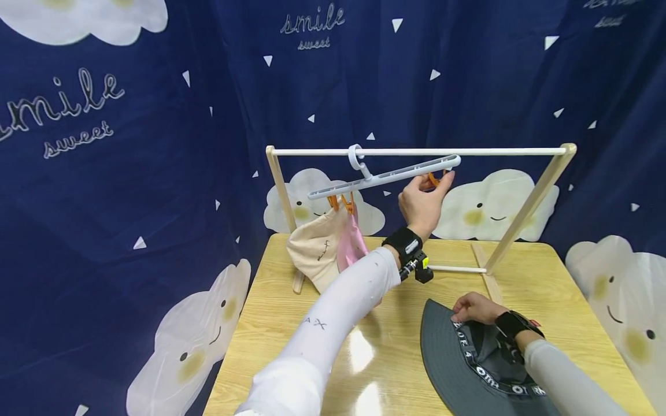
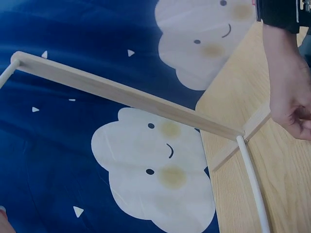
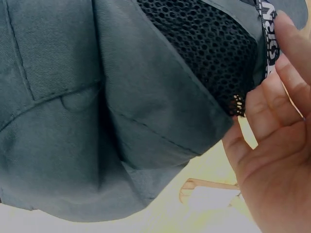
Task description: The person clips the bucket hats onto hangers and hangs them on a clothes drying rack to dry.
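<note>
My left hand (image 1: 424, 202) is raised under the right end of a pale blue hanger (image 1: 385, 178), pinching an orange clip (image 1: 433, 180) there. The hanger hooks over the rack's top rail (image 1: 468, 151) and tilts, its right end higher. From orange clips (image 1: 347, 203) on its left half hang a cream cloth piece (image 1: 314, 245) with dark lettering and a pink cloth (image 1: 351, 245). Low on the right, my right hand (image 1: 476, 309) grips a dark grey bucket hat (image 1: 442, 358) by its lettered inner band (image 3: 269, 39), thumb and fingers at the edge. Black mesh lining (image 3: 209, 43) shows inside.
A wooden rack stands on the wood-grain table (image 1: 276, 323), with a slanted right post (image 1: 536, 202) and a low white bar (image 1: 455, 268). Behind it hangs a navy curtain (image 1: 156, 144) with cloud faces. My left sleeve (image 1: 328, 323) crosses in front of the rack.
</note>
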`<state>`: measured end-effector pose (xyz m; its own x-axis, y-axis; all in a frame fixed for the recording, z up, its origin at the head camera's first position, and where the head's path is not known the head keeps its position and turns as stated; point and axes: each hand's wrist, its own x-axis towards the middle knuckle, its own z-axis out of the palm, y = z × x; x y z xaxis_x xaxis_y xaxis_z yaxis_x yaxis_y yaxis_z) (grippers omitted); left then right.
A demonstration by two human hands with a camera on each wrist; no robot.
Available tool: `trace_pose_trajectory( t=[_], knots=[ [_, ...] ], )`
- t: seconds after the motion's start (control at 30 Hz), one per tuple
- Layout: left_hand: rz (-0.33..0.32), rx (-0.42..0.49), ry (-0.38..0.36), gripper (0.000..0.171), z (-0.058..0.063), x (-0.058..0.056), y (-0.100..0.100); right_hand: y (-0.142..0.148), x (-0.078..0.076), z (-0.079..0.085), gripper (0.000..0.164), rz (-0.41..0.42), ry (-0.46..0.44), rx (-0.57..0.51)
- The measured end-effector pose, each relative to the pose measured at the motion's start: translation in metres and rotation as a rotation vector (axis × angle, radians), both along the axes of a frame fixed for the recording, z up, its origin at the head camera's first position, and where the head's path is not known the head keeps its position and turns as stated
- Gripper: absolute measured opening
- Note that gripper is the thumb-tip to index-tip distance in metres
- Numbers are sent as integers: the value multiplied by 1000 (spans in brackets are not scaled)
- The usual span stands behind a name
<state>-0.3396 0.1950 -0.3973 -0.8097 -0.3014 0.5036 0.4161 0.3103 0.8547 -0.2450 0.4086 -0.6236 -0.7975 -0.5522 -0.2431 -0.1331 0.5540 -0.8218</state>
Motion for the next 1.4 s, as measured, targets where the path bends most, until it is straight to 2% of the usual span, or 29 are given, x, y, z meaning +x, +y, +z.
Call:
trace_pose_trajectory(
  t=[0.13,0.33,0.53,0.73,0.93,1.17,1.4],
  knots=[
    [23,8,-1,34,3,1,0,-4,0,6,15,9,10,49],
    [60,-48,-28,36,9,0,-2,-11,-2,17,16,35,6,70],
    [86,-71,-69,39,11,-3,-1,-15,-4,23,18,49,27,133],
    [88,-101,-50,36,12,-3,-2,-16,-2,24,19,35,50,151],
    [80,-253,-49,43,5,-5,-7,-15,3,33,20,16,88,196],
    [57,-410,-60,42,-9,-8,-18,-15,3,46,22,77,205,211],
    [36,-455,-56,43,-13,-10,-24,-17,0,62,24,88,241,215]
  ],
)
